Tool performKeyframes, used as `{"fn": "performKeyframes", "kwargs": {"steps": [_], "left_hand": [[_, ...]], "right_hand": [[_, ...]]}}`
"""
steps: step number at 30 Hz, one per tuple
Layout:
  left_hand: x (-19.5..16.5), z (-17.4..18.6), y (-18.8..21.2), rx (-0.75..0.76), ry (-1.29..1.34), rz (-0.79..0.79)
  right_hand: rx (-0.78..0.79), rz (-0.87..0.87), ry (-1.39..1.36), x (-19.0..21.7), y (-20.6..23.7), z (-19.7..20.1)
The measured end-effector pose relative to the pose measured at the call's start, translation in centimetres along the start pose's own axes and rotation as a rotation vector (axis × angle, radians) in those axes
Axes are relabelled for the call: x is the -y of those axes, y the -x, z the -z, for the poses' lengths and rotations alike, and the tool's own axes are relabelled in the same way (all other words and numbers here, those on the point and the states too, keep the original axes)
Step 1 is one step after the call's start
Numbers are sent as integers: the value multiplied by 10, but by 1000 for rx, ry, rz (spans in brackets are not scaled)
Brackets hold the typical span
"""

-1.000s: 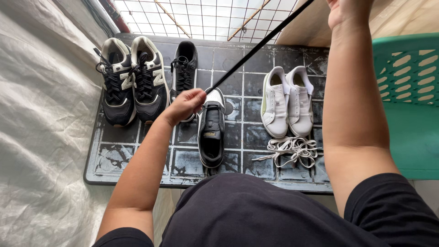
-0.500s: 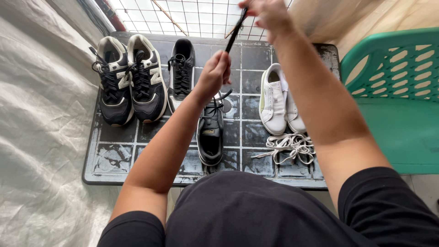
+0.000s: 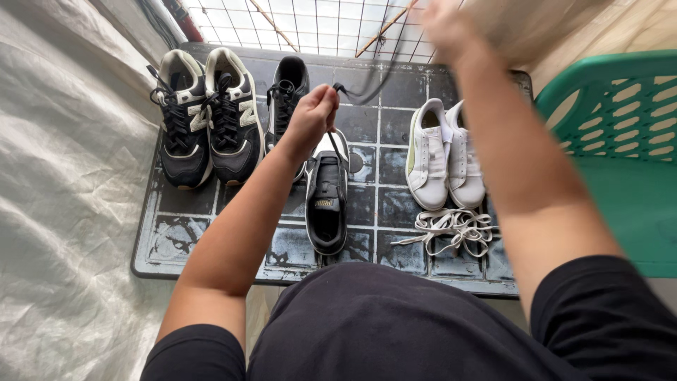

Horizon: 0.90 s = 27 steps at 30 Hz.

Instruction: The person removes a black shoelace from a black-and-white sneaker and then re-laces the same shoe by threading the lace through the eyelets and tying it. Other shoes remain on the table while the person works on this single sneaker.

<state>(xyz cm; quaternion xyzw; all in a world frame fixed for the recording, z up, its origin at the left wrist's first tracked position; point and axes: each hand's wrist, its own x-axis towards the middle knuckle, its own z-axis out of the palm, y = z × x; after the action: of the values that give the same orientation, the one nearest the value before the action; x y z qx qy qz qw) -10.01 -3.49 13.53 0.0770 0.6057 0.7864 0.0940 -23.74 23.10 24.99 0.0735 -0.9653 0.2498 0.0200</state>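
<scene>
My left hand (image 3: 312, 116) pinches a black shoelace (image 3: 367, 88) just above a black sneaker (image 3: 326, 197) that lies on a dark tiled board (image 3: 211, 240). The lace runs slack up to my right hand (image 3: 444, 25), blurred near the top of the view and also holding it. A second black sneaker (image 3: 285, 92) stands behind my left hand.
A pair of black-and-cream trainers (image 3: 204, 116) sits at the board's left. A pair of white sneakers (image 3: 444, 155) stands at the right, with loose white laces (image 3: 451, 229) in front of them. A green plastic basket (image 3: 620, 141) is at the right, white sheeting (image 3: 63, 197) at the left, a wire grid (image 3: 310, 25) beyond.
The lace was taut a second ago and now hangs slack. My right hand came down and leftward towards my left hand, which lifted slightly above the black sneaker.
</scene>
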Motion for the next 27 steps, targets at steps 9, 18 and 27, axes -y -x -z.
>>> {"fn": "performKeyframes", "kwargs": {"steps": [9, 18, 27], "left_hand": [[17, -23, -59, -38, -84, 14], [22, -21, -86, -50, 57, 12], [6, -49, -104, 10, 9, -8]], "right_hand": [[358, 3, -356, 0, 152, -219], [-63, 179, -210, 2, 171, -242], [-5, 32, -394, 5, 180, -234]]}}
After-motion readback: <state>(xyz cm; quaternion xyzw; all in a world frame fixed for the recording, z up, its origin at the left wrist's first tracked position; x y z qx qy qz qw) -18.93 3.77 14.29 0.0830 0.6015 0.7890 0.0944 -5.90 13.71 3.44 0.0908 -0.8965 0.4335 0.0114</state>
